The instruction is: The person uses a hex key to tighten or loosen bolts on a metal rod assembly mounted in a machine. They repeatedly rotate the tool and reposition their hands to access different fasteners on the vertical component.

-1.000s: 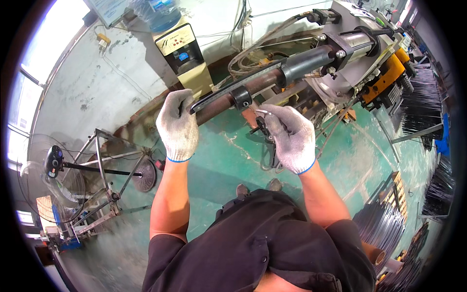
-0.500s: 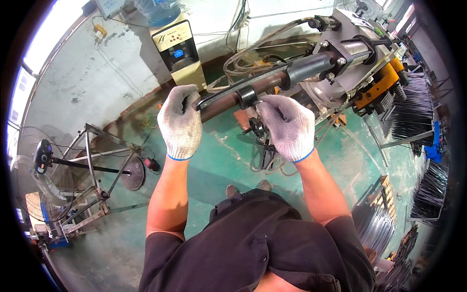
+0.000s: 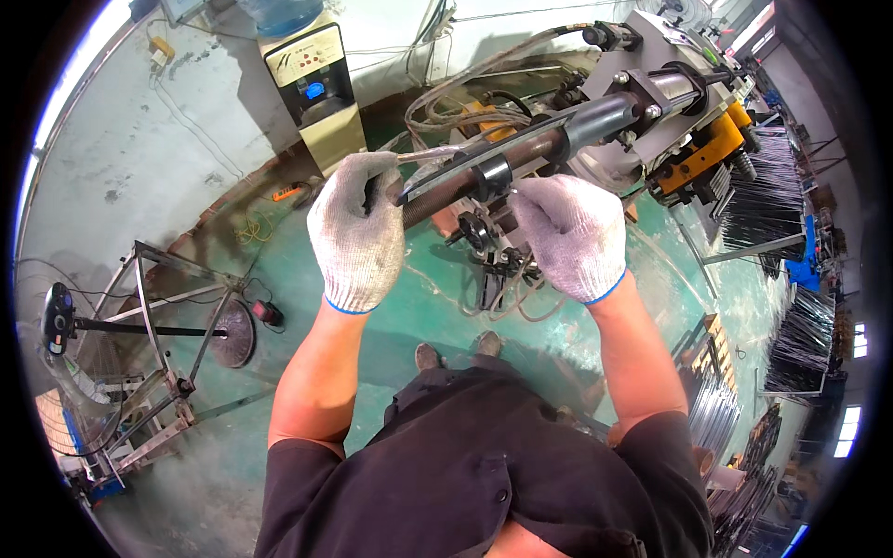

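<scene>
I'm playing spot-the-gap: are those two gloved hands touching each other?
Apart. The head view shows a clear gap: the black collar and green floor show between the left hand and the right hand.

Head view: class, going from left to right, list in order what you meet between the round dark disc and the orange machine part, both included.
Round dark disc, left gloved hand, black collar, right gloved hand, orange machine part.

no readable text, even on the water dispenser (image 3: pixel 321 110)
</scene>
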The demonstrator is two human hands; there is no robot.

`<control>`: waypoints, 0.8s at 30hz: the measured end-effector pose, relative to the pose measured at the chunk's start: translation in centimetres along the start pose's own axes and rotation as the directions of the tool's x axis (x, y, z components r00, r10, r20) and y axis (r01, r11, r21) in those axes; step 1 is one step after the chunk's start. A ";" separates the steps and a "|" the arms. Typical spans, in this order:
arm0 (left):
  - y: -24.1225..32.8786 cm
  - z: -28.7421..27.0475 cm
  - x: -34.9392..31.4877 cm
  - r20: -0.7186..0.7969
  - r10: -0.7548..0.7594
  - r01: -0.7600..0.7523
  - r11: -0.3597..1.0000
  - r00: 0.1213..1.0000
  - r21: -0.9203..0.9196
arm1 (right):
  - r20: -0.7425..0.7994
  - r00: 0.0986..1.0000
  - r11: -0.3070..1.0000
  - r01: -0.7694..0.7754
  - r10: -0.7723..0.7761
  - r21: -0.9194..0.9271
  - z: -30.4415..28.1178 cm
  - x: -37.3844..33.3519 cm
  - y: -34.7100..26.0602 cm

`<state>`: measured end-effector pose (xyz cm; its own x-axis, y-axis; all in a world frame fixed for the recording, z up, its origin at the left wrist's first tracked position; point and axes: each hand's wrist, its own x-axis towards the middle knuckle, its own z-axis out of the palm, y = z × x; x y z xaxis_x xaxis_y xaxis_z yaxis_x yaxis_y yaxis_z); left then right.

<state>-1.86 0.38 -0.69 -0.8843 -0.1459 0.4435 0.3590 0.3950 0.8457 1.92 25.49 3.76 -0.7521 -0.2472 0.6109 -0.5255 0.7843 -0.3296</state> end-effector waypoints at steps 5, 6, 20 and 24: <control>1.1 -0.2 0.1 0.038 -0.081 0.082 0.996 0.996 -0.032 | 0.012 0.999 0.997 -0.037 0.038 -0.067 0.3 0.2 -0.8; 1.3 -0.1 0.1 0.043 -0.108 0.110 0.993 0.993 -0.038 | -0.003 0.998 0.996 -0.060 0.060 -0.060 0.5 0.1 -0.9; 1.3 -0.6 0.2 0.117 -0.174 0.179 0.983 0.978 -0.029 | 0.015 1.000 0.998 -0.006 0.005 0.064 0.6 0.4 0.3; 0.4 -1.7 1.0 0.314 -0.283 0.341 0.929 0.906 -0.147 | 0.119 0.982 0.985 -0.156 0.146 0.077 -0.3 1.2 -0.3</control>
<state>-2.10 -1.16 0.56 -0.9967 0.0409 0.0695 0.0759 0.1835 0.9801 1.30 25.17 4.82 -0.8625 -0.1958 0.4665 -0.4312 0.7670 -0.4752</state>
